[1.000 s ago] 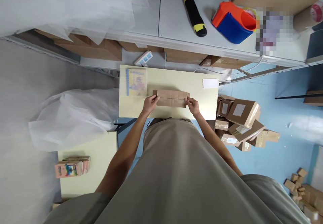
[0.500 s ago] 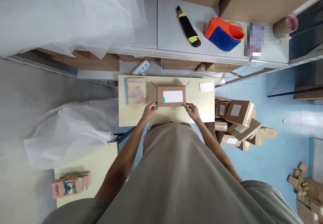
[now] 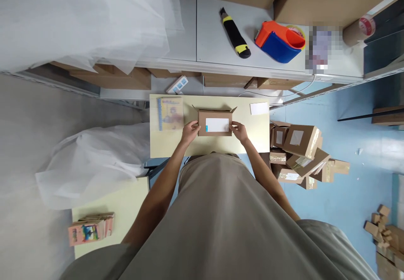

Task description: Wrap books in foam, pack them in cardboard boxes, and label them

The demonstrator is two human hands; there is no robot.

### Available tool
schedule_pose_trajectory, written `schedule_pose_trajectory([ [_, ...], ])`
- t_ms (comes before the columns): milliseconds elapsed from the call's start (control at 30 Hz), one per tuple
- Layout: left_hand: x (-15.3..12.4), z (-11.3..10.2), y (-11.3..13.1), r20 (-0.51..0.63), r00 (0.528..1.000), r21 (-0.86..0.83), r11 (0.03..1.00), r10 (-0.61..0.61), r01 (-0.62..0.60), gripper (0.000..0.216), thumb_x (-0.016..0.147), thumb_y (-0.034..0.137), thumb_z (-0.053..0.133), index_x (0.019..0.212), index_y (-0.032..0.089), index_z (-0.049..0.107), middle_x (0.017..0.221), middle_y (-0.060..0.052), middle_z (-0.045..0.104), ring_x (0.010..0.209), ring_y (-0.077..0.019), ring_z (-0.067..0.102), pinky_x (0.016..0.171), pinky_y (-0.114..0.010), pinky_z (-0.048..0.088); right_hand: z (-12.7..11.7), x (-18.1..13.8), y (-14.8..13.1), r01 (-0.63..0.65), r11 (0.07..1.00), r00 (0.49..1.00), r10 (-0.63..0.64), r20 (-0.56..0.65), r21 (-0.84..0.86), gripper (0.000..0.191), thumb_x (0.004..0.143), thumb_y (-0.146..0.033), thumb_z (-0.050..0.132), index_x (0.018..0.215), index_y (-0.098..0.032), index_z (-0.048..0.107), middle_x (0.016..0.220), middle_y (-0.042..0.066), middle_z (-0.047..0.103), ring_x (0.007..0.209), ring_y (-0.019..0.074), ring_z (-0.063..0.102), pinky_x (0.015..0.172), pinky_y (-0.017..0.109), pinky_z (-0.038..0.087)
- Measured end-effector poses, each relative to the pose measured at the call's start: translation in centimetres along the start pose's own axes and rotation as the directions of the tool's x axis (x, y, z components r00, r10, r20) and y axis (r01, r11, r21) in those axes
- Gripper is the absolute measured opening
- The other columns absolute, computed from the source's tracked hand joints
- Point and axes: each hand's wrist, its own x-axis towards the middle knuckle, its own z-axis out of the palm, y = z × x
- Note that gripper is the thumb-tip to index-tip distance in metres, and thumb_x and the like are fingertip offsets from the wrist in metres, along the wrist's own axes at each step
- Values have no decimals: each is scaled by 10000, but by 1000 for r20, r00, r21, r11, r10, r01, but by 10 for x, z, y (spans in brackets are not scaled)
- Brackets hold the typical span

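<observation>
A small brown cardboard box with a white label on its near face stands on the pale yellow table. Its end flaps stick out at the far corners. My left hand grips the box's left side and my right hand grips its right side. A wrapped booklet lies on the table just left of the box. A white card lies at the table's far right corner.
A black and yellow utility knife and an orange and blue tape dispenser lie on the grey bench beyond. Several sealed parcels are piled on the blue floor to the right. White plastic wrap spreads left. A second table carries stacked booklets.
The flat folded carton has been stood up into a box with its labelled face toward me. Both hands shifted from its near corners up onto its sides.
</observation>
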Motion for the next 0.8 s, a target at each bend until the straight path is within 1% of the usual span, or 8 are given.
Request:
schedule_pose_trajectory([
  [100, -9, -3, 2, -47, 996, -1, 997, 78, -78, 404, 864, 321, 780, 1244, 185, 800, 1184, -129, 849, 1122, -310, 801, 1035, -455, 661, 0, -10, -5, 80, 996, 997, -79, -22, 35, 544, 935, -665, 736, 1268, -237, 778, 1460, 148, 771, 1115, 314, 814, 946, 486, 711],
  [233, -24, -5, -3, -25, 986, -95, 982, 164, -166, 389, 895, 355, 754, 1259, 214, 748, 1321, -128, 814, 1235, -298, 781, 1048, -443, 669, -4, -28, -5, 166, 982, 986, -163, -40, 95, 588, 957, -722, 700, 1339, -275, 716, 1489, 143, 747, 1232, 333, 802, 973, 477, 701],
  [333, -31, 1, -10, -15, 989, -68, 987, 144, -145, 357, 900, 307, 712, 1244, 215, 724, 1391, -136, 781, 1262, -284, 776, 1055, -430, 667, -3, -32, 1, 116, 987, 993, -115, -17, 114, 611, 887, -745, 765, 1263, -267, 701, 1397, 154, 790, 1290, 361, 786, 1010, 501, 686],
  [433, -37, 8, -15, -15, 998, 89, 994, 58, -56, 272, 883, 272, 705, 1146, 209, 739, 1252, -139, 810, 1143, -296, 796, 1042, -444, 663, -1, -32, 8, -17, 997, 999, 14, 38, 73, 641, 803, -762, 839, 1171, -251, 721, 1302, 172, 824, 1281, 400, 783, 1008, 532, 684],
  [533, -50, 10, -15, -72, 997, 159, 987, 23, -11, 324, 893, 248, 689, 1210, 199, 737, 1193, -153, 801, 1127, -323, 779, 1051, -475, 651, -7, -41, 9, -20, 997, 999, 16, 50, 71, 710, 828, -760, 839, 1293, -235, 726, 1336, 175, 815, 1298, 394, 766, 1051, 540, 672],
  [667, -78, 6, 6, -279, 913, 276, 936, 297, -220, 575, 965, 182, 600, 1539, 208, 615, 1513, -191, 651, 1338, -317, 682, 1145, -466, 600, -29, -63, -11, 166, 982, 959, -183, -215, -94, 684, 1013, -663, 701, 1538, -231, 626, 1579, 212, 662, 1435, 367, 666, 1163, 557, 622],
  [733, -87, 6, 24, -223, 861, 360, 859, 458, -364, 554, 1009, 172, 563, 1557, 225, 620, 1531, -182, 633, 1419, -330, 625, 1237, -491, 534, -37, -68, -27, 267, 928, 919, -326, -223, -259, 546, 1111, -536, 583, 1570, -243, 614, 1614, 205, 623, 1515, 359, 598, 1235, 584, 572],
  [800, -87, 10, 40, -96, 841, 422, 787, 533, -451, 489, 1030, 166, 547, 1496, 237, 679, 1491, -173, 657, 1454, -359, 586, 1305, -534, 461, -39, -64, -43, 357, 850, 900, -425, -102, -387, 464, 1157, -408, 479, 1569, -263, 635, 1608, 181, 635, 1550, 346, 565, 1286, 591, 530],
])
